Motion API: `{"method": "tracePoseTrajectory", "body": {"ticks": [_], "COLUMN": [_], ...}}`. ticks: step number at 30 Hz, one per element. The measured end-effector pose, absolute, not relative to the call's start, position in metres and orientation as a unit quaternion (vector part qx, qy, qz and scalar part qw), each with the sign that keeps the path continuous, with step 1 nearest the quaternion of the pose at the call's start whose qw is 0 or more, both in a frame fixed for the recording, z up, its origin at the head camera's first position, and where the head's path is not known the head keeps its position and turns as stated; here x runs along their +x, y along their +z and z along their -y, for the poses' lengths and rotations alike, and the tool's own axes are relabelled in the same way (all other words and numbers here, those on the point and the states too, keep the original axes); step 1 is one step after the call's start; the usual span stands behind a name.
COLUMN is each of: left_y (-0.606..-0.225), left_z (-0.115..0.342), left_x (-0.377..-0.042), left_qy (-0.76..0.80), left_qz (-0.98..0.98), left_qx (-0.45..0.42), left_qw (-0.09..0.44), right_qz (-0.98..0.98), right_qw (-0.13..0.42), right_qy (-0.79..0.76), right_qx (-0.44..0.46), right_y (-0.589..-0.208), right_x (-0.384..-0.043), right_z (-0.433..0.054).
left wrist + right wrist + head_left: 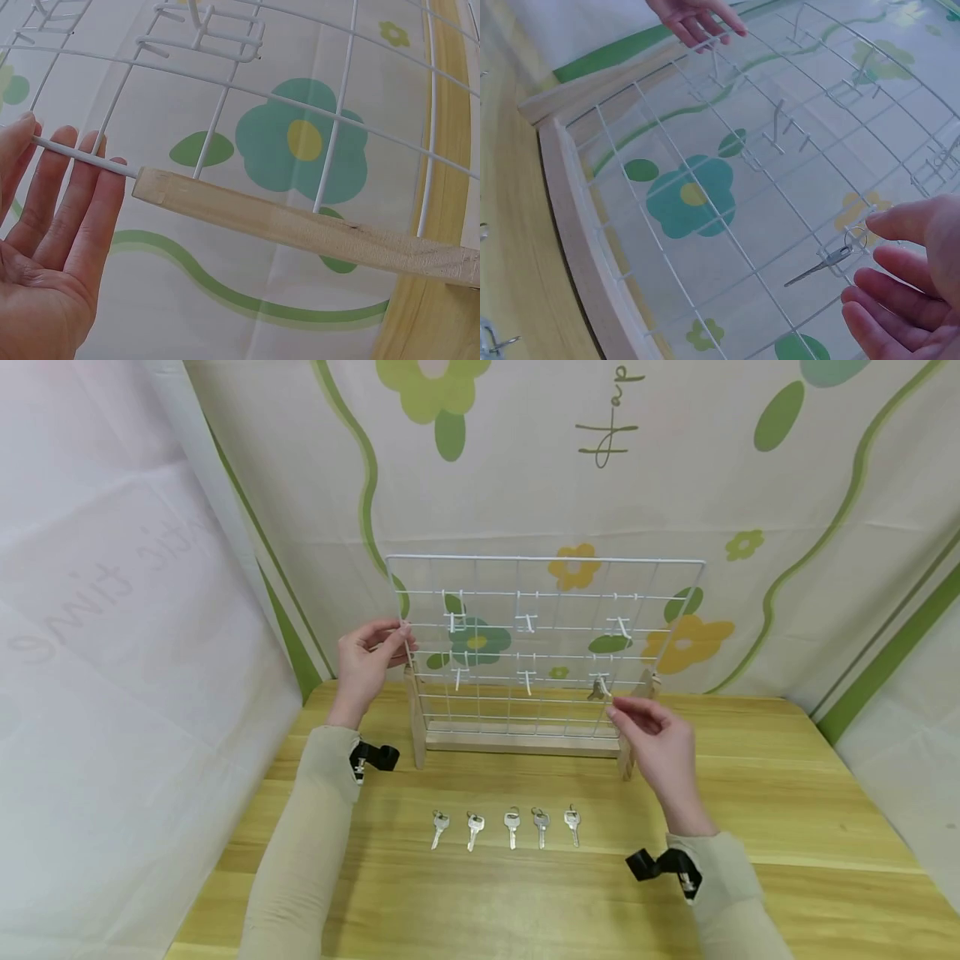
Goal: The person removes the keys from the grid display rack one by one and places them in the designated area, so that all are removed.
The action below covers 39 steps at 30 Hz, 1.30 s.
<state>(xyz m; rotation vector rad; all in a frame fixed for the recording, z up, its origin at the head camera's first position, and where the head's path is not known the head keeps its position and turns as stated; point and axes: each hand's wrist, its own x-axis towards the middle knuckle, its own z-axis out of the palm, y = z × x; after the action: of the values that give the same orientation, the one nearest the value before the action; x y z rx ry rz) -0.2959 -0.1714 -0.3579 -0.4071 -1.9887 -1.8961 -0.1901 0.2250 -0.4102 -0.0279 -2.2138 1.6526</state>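
A white wire grid rack (547, 560) stands upright in a wooden base, with several white hooks on it. My left hand (365, 664) holds its left edge wire, thumb in front and fingers behind, just above the wooden post (300, 217). From the lower right hook (602, 683) hangs a silver key (821, 266) by its ring (856, 238). Right beside that ring is my right hand (660, 747), thumb and fingers apart in the right wrist view; whether the thumb touches the ring I cannot tell. Several more keys (512, 828) lie in a row in front of the rack.
The rack stands on a wood-grain table (480, 902). Behind it hangs a pale cloth (510, 510) with flowers and green lines, and another white cloth (112, 693) hangs at the left. Black camera mounts (663, 866) sit on both wrists.
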Motion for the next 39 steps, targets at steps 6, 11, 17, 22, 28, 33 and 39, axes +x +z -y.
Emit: {"method": "tracePoseTrajectory", "body": {"ticks": [6,11,17,22,28,33,39], "left_y": [-0.36,-0.361,-0.361,-0.362,-0.362,-0.362,-0.36], "left_z": [0.173,0.171,0.17,0.171,0.171,0.172,0.173], "left_x": [-0.296,-0.295,-0.294,-0.295,-0.296,-0.297,-0.297], "left_qy": [-0.678,-0.681,-0.681,-0.681,-0.679,-0.678,-0.676], "left_qz": [0.699,0.7,0.701,0.701,0.702,0.702,0.703], "left_qx": [-0.144,-0.139,-0.134,-0.136,-0.135,-0.137,-0.141], "left_qw": [0.175,0.167,0.162,0.164,0.166,0.169,0.168], "right_qz": [0.77,0.774,0.769,0.75,0.735,0.731,0.73], "right_qw": [0.173,0.172,0.161,0.158,0.156,0.148,0.146], "right_qy": [0.613,0.609,0.616,0.64,0.659,0.666,0.667], "right_qx": [-0.001,-0.025,-0.056,-0.054,-0.041,-0.031,-0.031], "right_y": [-0.407,-0.408,-0.41,-0.412,-0.413,-0.413,-0.415], "right_x": [-0.21,-0.22,-0.224,-0.226,-0.226,-0.227,-0.23], "right_z": [-0.221,-0.217,-0.213,-0.214,-0.216,-0.215,-0.214]}}
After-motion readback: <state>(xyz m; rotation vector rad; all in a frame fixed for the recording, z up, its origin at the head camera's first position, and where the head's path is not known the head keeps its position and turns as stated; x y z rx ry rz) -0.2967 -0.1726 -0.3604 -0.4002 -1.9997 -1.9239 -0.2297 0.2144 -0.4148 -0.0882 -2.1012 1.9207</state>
